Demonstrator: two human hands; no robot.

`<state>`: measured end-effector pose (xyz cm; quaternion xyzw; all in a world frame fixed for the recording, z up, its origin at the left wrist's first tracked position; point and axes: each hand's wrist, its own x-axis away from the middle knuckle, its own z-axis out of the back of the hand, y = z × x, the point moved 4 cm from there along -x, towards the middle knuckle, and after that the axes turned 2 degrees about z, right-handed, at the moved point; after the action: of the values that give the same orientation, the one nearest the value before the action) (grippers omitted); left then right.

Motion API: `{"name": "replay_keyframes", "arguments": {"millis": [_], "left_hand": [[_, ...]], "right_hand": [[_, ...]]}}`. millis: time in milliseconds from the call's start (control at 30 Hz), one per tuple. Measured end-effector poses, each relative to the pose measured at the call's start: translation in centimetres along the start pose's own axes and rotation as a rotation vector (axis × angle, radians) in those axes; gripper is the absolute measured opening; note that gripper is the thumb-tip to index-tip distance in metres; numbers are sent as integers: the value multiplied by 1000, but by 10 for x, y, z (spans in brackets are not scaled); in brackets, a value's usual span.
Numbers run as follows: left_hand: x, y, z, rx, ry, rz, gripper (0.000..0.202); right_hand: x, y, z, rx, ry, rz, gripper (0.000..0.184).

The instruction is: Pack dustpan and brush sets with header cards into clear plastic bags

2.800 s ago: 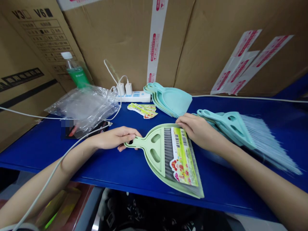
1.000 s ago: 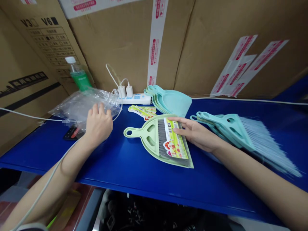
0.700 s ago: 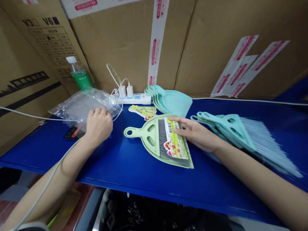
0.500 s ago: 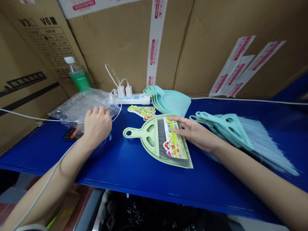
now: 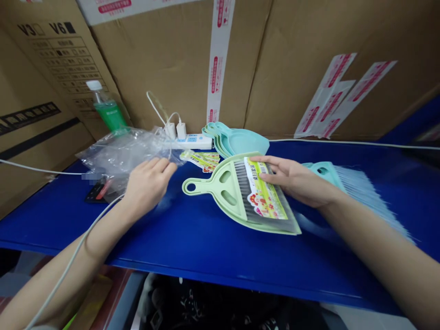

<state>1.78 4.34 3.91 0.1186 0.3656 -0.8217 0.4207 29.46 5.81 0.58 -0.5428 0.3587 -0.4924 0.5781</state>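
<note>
In my right hand (image 5: 292, 178) is a light green dustpan and brush set (image 5: 223, 188), held at its wide end. The brush lies inside the pan with grey bristles showing, and a yellow printed card label (image 5: 266, 195) covers part of them. My thumb rests on the label; some of my fingers are hidden. My left hand (image 5: 149, 181), its fingers curled, grips a crumpled clear plastic bag (image 5: 115, 149) left of the set. Several more labels (image 5: 202, 160) lie behind the set, beside stacked blue and green dustpans (image 5: 249, 142). Blue-bristled brushes (image 5: 364, 192) lie beyond my right forearm.
A power strip (image 5: 194, 142) with plugged-in chargers sits against the cardboard wall (image 5: 165, 55). A green-filled bottle (image 5: 109, 112) stands behind the bag, and a dark phone (image 5: 92, 192) is partly under it. A white cable (image 5: 74, 254) crosses my left forearm.
My right hand has moved right with the dustpan and brush set. My left hand has also shifted right, pulling the plastic bag along. The view has shifted slightly.
</note>
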Motion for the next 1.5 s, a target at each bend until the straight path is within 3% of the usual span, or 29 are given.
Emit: {"name": "replay_keyframes", "arguments": {"millis": [133, 300, 500, 600, 767, 1067, 1300, 1500], "left_hand": [[4, 13, -1, 175, 20, -98, 25], [6, 18, -3, 291, -39, -177, 25], [9, 33, 6, 599, -179, -430, 26], [13, 38, 9, 725, -249, -486, 27], [15, 39, 11, 796, -326, -433, 19], [16, 47, 3, 708, -386, -429, 35], [14, 45, 1, 584, -343, -420, 42], [12, 40, 1, 578, -203, -388, 23]], "right_hand": [[5, -11, 13, 18, 87, 15, 69], [10, -17, 20, -8, 136, 38, 62], [5, -9, 15, -19, 156, 42, 60], [3, -7, 13, -54, 174, 46, 61], [3, -8, 12, -55, 166, 37, 59], [2, -4, 14, 5, 179, 30, 53], [3, -3, 13, -11, 175, -21, 48], [1, -2, 11, 2, 173, -61, 45]]}}
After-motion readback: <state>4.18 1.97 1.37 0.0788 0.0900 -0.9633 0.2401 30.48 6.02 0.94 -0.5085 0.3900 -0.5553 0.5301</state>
